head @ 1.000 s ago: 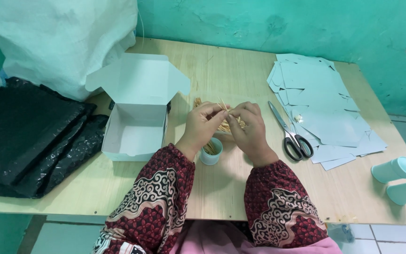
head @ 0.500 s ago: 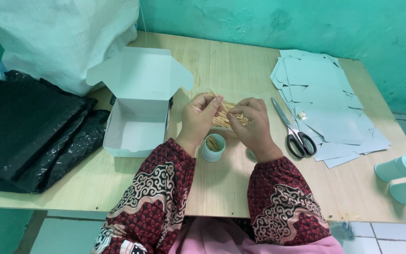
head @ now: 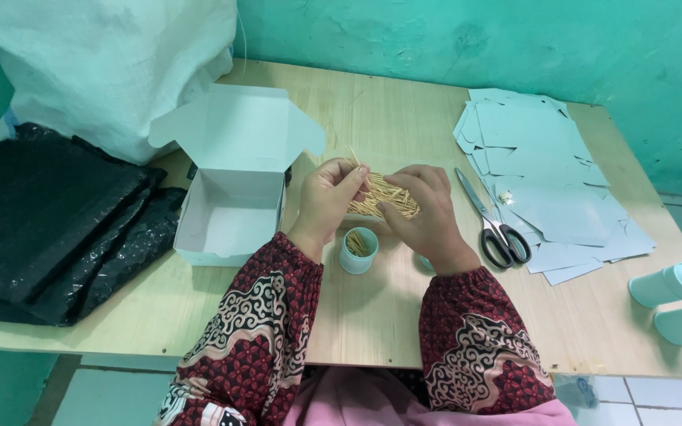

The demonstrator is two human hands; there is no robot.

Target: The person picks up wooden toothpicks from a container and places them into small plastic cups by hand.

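The left hand (head: 331, 193) was curled, its fingertips pinching a few thin wooden sticks (head: 380, 201) from a loose pale bundle, one stick poking up past the thumb. The right hand (head: 428, 209) lay over the other end of that bundle, fingers bent and pressed down on it, so the sticks sat between both hands just above the wooden table (head: 372, 315). Directly below the hands stood a small round teal cup (head: 357, 249), open at the top, with several sticks already standing inside it. Both forearms wore red patterned sleeves (head: 262, 331). Just left of the left hand was an open pale-blue cardboard box (head: 226, 213), its lid flaps raised. Right of the right hand lay black-handled scissors (head: 495, 221), touching a spread stack of flat pale-blue card blanks (head: 546, 173). Two more teal containers (head: 676, 300) lay on their sides near the table's right edge. Black plastic bags (head: 49, 221) were heaped at the far left, with a big white sack (head: 112, 63) behind them.
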